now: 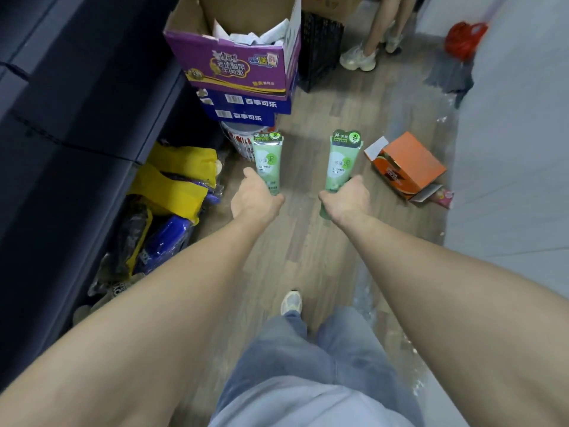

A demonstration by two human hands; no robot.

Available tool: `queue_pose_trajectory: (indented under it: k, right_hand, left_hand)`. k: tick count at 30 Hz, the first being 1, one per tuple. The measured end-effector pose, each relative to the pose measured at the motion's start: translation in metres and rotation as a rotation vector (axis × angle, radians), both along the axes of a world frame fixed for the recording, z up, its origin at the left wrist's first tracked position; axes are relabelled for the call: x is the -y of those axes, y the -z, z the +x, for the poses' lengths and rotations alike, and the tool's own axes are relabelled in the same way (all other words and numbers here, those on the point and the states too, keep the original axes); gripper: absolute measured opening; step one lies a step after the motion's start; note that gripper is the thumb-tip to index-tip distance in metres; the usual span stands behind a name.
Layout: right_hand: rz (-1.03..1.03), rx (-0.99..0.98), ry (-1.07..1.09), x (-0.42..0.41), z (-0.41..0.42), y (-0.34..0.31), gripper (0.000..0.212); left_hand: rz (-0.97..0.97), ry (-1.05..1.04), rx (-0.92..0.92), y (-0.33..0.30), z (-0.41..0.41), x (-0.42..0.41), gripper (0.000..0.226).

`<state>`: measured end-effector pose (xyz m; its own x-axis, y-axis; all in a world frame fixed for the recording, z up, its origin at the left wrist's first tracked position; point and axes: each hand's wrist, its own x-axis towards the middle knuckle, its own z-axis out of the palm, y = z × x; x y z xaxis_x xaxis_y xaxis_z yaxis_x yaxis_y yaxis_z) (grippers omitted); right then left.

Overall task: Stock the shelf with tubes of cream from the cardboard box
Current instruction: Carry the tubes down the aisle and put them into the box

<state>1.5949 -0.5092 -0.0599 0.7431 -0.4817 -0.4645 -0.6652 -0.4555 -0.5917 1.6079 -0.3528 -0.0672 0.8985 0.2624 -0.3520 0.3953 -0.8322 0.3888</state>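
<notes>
So, quick rundown of where things stand:

Left hand: left hand [257,197] is wrapped around the lower end of a green tube [266,157], crimped label end pointing up and away from the body.

Right hand: right hand [346,200] grips the second green tube [341,161] the same way, low down near the cap, so the printed front faces the camera.

Why held like that: my guess is one tube per hand means two get shelved per trip, and holding them by the bottom keeps the fronts readable and ready to stand up facing out.

Where the tubes are: both in the air over the wooden floor [311,241], side by side but apart, not on any shelf yet.

Shelf: the dark unit [77,118] along the left looks like the likely shelf, but I can't really tell from this angle.

Box: can't say which carton the tubes came from. There's a purple box [234,57] stacked on blue cartons [246,107] ahead, and an orange box [406,163] lying open on the floor to the right.

Other stuff: yellow and blue packs [172,186] piled at the foot of the dark unit, someone else's legs [374,32] further down the aisle.

Progress: looks mid-carry to me, placing not yet done.
</notes>
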Motion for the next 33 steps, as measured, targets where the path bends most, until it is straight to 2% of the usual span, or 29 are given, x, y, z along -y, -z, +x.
queue_pose_trajectory:
  k: [7, 21, 33]
  right_hand:
    - [-0.057, -0.029, -0.080, 0.013, 0.095, 0.004, 0.053]
    - [-0.059, -0.032, -0.348, 0.013, 0.266, 0.012, 0.054]
    - [-0.091, 0.000, -0.521, -0.050, 0.399, 0.018, 0.058]
  left_hand:
    - [-0.023, -0.058, -0.010, 0.000, 0.082, 0.014, 0.063]
    - [-0.002, -0.375, -0.034, 0.001, 0.205, 0.010, 0.061]
    - [-0.044, -0.521, -0.027, 0.005, 0.312, -0.044, 0.055]
